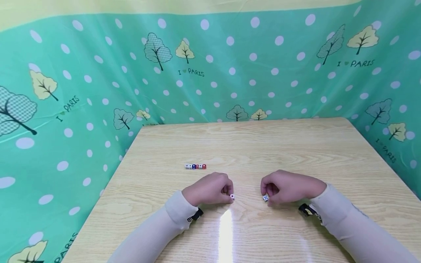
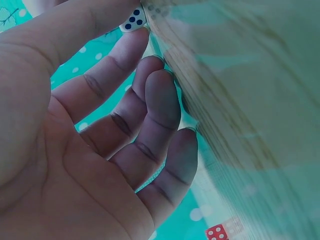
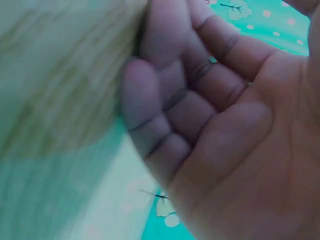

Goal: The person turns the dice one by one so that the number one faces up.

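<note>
My left hand (image 1: 212,189) pinches a small white die (image 1: 232,196) between thumb and forefinger, low over the wooden table. In the left wrist view that die (image 2: 134,20) shows dark pips on one face, and the other fingers curve loosely beside the tabletop. Across a short gap to the right, my right hand (image 1: 287,187) pinches another white die (image 1: 265,198) with dark pips at its fingertips. The right wrist view shows the right hand's fingers (image 3: 142,95) curled by the table surface; its die is out of sight there.
Beyond the left hand, several white, blue and red dice (image 1: 195,166) stand in a straight row on the wooden table (image 1: 250,146). A green patterned cloth (image 1: 230,65) hangs behind the table and along its sides. Dark wrist-worn devices (image 1: 306,209) sit under both cuffs.
</note>
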Demonstrator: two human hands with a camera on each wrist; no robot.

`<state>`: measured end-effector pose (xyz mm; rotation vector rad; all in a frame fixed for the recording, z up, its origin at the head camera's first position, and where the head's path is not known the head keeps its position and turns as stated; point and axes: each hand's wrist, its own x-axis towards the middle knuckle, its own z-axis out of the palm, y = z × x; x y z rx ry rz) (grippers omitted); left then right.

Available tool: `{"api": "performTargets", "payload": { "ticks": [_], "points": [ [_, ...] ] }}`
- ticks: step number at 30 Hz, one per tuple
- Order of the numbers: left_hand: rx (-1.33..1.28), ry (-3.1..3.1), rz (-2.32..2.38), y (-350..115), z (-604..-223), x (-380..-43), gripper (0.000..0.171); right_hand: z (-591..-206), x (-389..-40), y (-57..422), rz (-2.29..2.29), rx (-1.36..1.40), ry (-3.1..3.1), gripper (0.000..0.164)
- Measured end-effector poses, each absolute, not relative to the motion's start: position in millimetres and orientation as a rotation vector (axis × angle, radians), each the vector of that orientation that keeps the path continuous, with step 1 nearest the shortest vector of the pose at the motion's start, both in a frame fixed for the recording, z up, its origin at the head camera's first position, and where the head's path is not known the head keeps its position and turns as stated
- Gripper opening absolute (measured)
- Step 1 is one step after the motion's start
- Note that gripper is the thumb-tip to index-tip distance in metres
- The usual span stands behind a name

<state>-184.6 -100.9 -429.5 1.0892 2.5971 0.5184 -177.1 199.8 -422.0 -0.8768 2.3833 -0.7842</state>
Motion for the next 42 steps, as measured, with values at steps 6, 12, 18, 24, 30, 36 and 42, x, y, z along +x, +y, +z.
{"api": "performTargets", "payload": {
  "ticks": [6, 12, 18, 24, 30, 36, 42],
  "points": [
    [1.081, 2.602, 0.515, -101.0, -429.6, -183.3, 0.019, -419.4, -169.8, 193.8, -0.735, -0.860, 2.517, 0.026],
    [1.092, 2.612, 0.508, -101.1, -429.5, -184.5, 0.018, -417.4, -162.3, 184.8, -0.645, -0.897, 2.651, 0.026],
    [1.103, 2.611, 0.511, -101.1, -429.8, -184.7, 0.019, -416.2, -160.0, 181.0, -0.581, -0.991, 2.688, 0.022],
    [1.113, 2.616, 0.506, -101.4, -430.8, -184.8, 0.018, -417.4, -160.7, 177.0, -0.510, -1.099, 2.698, 0.020],
    [1.115, 2.618, 0.503, -101.5, -430.1, -184.5, 0.018, -415.7, -156.9, 174.4, -0.441, -1.154, 2.734, 0.017],
    [1.124, 2.619, 0.504, -101.0, -430.7, -184.9, 0.018, -414.7, -155.5, 174.5, -0.451, -1.191, 2.743, 0.018],
    [1.133, 2.620, 0.506, -101.8, -431.1, -184.7, 0.017, -410.9, -156.6, 175.4, -0.499, -1.194, 2.720, 0.021]
  ]
}}
